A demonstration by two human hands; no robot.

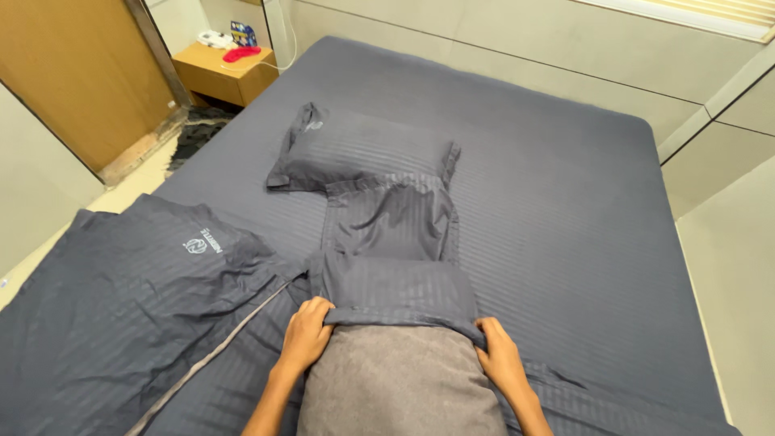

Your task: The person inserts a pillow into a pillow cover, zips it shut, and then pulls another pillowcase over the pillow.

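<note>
Dark grey striped cotton pillowcase [393,287] sits half-drawn over one plain grey, soft rectangular pillow [400,387] at the near edge of the striped sheet-covered bed [565,218]. I see my left hand [305,333] and right hand [498,352] each pinching its open hem. One filled pillow [355,153] lies beyond, one folded duvet cover [121,307] left.

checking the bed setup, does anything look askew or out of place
The dark pillowcase is only partly over the grey pillow, its far end limp and creased. A covered pillow lies slanted mid-bed.
</note>
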